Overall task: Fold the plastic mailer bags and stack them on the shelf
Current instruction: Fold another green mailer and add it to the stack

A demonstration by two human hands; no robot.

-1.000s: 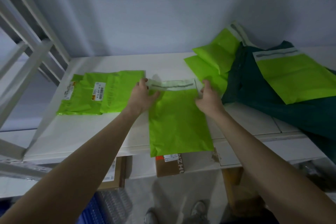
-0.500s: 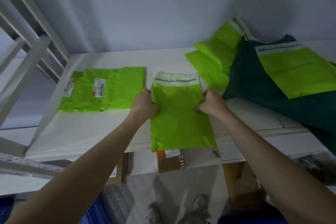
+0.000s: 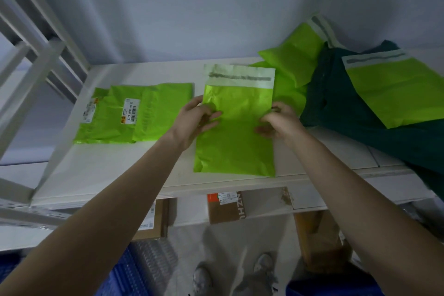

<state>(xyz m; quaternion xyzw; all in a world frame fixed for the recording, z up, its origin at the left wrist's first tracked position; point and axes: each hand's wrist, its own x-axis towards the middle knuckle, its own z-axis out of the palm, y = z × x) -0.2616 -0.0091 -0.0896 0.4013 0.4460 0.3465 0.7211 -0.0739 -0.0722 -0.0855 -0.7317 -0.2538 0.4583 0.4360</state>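
While both hands work at its side edges, a lime-green mailer bag (image 3: pixel 236 132) lies flat on the white shelf (image 3: pixel 108 173), its pale adhesive flap (image 3: pixel 240 77) pointing toward the back wall and its bottom edge near the shelf's front lip. The left hand (image 3: pixel 195 119) holds the bag's left edge, thumb lying on the top face and fingers curled at or under the edge. The right hand (image 3: pixel 278 121) grips the right edge with fingers bent over it; how far they reach beneath the plastic cannot be told. The bag's upper portion appears slightly raised off the shelf between the two hands, though this is not certain.

To the left, apart from the held bag, a stack of folded green mailers (image 3: pixel 137 113) rests on the same shelf, with white barcode labels (image 3: pixel 129 114) facing up. To the right, loose green mailers (image 3: pixel 293 60) lean against the wall, one partly tucked behind the held bag's flap. A dark green bag or cloth (image 3: pixel 336 101) is heaped beside them, and another green mailer (image 3: pixel 394 89) lies on top of it. Below the shelf, cardboard boxes (image 3: pixel 230 206) sit on a lower level, and the person's shoes (image 3: pixel 264 267) show on the floor.
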